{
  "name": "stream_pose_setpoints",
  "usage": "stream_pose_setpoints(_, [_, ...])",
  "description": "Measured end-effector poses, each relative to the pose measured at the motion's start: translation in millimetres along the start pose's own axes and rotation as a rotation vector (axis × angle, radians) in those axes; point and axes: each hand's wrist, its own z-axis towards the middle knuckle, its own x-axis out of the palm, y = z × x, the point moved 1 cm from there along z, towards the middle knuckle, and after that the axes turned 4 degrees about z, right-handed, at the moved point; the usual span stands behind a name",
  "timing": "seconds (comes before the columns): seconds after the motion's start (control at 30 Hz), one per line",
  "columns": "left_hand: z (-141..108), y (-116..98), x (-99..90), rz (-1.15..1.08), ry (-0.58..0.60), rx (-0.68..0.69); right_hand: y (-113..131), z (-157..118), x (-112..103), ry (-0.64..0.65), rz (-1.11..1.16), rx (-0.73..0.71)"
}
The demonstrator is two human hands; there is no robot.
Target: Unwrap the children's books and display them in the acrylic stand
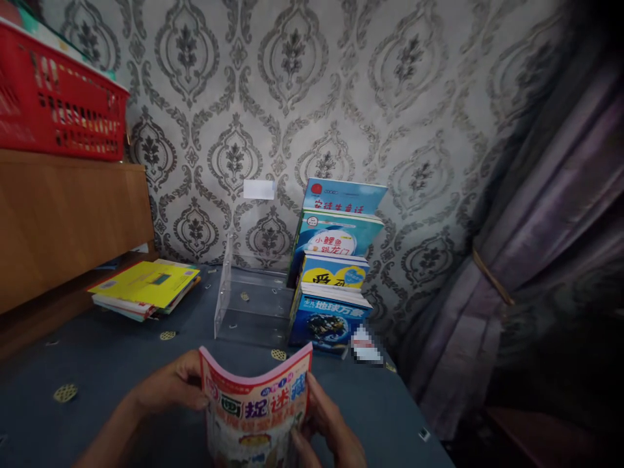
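Far left, a red plastic basket [22, 110], loaded with things, sits on a wooden cabinet [73, 221] that walls off that side of the tabletop [160, 357]. Just beside it, a stack of books [151, 284] lies flat, yellow cover up. Open tabletop runs from there toward the clear acrylic book rack [222, 292], and here's the left hand [170, 383], grasping one side of the pink-edged children's book [256, 406]! It's upright and bowed, in front of the rack, near the viewer. The rack's left half offers open room; its right half holds upright books [329, 322] in stepped rows. The right hand [329, 419] grips the children's book's other side. A blurred-out white item [366, 346] lies beside the rack, near the tabletop's slanting right edge, with a tied curtain [517, 234] beyond.
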Motion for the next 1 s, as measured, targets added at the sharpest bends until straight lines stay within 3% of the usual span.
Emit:
stream_pose_setpoints(0.27, [-12, -24, -3.6, 0.227, 0.018, -0.047, 10, 9, -3, 0.076, -0.048, 0.005])
stream_pose_setpoints(0.47, [-22, -25, 12.2, 0.309, -0.025, -0.03, 18, 9, 2, 0.092, -0.048, 0.006])
stream_pose_setpoints(0.63, [-18, -37, 18.4, 0.464, -0.148, 0.012, 33, 24, 7, 0.107, 0.035, 0.027])
stream_pose_setpoints(0.77, [-6, -70, 12.7, 0.578, -0.214, 0.098, 54, 60, 8, 0.077, 0.021, -0.062])
stream_pose_setpoints(1.0, [34, -150, -26.6, 0.735, -0.42, 0.379, 119, 170, 0, 0.033, -0.221, -0.477])
